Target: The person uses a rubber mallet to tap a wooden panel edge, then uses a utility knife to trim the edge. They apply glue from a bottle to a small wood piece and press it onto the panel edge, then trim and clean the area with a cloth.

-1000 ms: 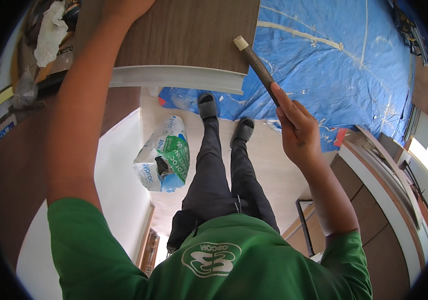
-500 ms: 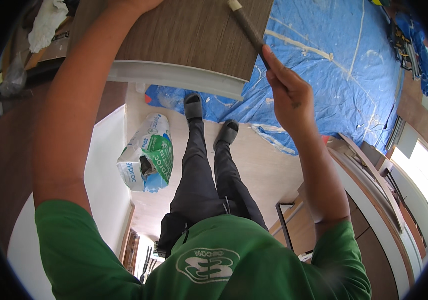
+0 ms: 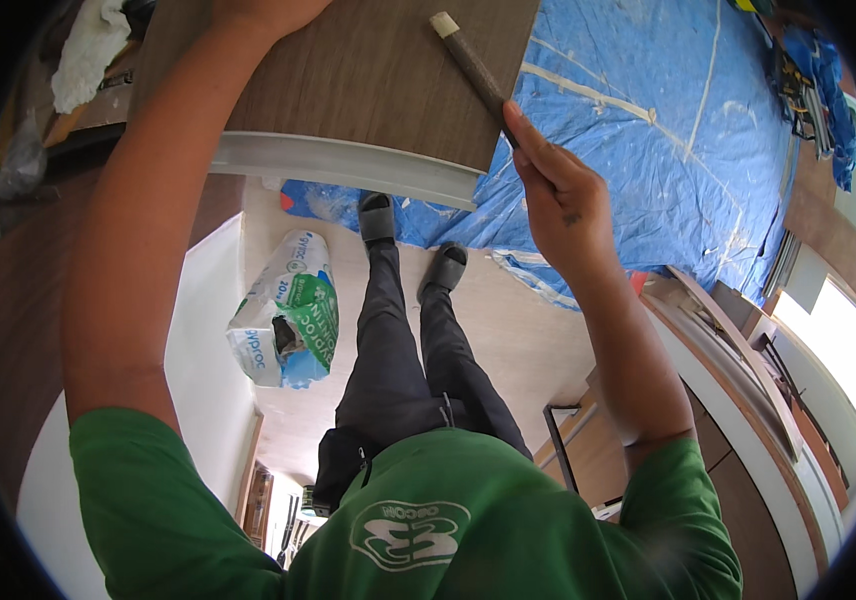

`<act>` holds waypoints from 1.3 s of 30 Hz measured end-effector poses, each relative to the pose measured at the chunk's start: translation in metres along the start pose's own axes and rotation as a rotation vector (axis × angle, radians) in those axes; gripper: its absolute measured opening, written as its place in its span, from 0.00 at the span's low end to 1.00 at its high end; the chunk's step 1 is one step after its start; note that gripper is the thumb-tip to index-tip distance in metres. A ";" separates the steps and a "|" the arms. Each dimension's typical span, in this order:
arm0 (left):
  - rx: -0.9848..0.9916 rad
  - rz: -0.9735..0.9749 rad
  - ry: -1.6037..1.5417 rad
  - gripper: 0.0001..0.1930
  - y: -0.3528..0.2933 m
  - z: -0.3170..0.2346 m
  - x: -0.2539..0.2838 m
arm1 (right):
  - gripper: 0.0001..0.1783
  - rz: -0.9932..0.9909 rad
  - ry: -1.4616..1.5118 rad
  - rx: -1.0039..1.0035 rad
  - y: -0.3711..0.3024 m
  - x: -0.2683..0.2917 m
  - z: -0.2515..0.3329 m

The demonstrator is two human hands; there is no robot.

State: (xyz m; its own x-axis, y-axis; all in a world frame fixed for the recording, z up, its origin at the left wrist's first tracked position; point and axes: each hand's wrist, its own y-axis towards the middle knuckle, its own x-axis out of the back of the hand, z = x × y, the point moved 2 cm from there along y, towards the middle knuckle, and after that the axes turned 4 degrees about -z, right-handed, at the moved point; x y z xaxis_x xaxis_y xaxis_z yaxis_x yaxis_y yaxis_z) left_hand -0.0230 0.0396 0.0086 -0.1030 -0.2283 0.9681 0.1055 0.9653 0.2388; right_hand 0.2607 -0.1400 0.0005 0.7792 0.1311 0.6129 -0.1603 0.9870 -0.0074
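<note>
- Head view: since a second ago the brush has travelled up and across the wood-grain panel; its pale tip, which sat near the panel's right edge, now lies well onto the face, close to the top of the picture.
- The right hand has followed it upward, and the whole scene has slid down a little in the picture, as if the head tipped with the stroke.
- I'd judge that the stroke is running along the panel's right side, with the work on that face still under way.
- The right hand is closed round the dark handle of the brush, fingers wrapped, index finger laid along the shaft.
- The left hand is up at the panel's far edge, mostly cut off by the picture's rim; I cannot tell how its fingers sit, only that it rests on the panel.
- The panel has a pale grey edge strip along its near side and stands above the floor, over the person's dark trousers and sandals.
- On the pale floor, left of the legs, lies a bag: plump, white with green and blue printed patches, torn open at the middle.
- Right of it, a blue tarpaulin covers the floor, creased, with pale tape lines.
- Far left, a white rag lies on a cluttered table.
</note>
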 end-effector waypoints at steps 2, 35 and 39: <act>0.016 0.027 -0.019 0.33 0.000 -0.003 -0.001 | 0.31 0.008 -0.008 -0.023 -0.009 0.003 -0.001; 0.013 0.073 0.026 0.34 0.001 -0.010 0.005 | 0.30 -0.050 0.035 -0.052 0.005 -0.004 -0.006; 0.030 0.068 0.031 0.34 -0.003 -0.014 0.010 | 0.30 -0.063 0.057 -0.100 0.003 -0.004 -0.006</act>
State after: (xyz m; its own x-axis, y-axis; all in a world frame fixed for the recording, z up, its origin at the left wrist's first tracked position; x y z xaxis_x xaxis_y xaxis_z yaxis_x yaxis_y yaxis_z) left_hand -0.0101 0.0321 0.0190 -0.0663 -0.1649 0.9841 0.0814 0.9821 0.1701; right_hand 0.2604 -0.1372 -0.0069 0.8193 0.0712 0.5689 -0.0514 0.9974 -0.0508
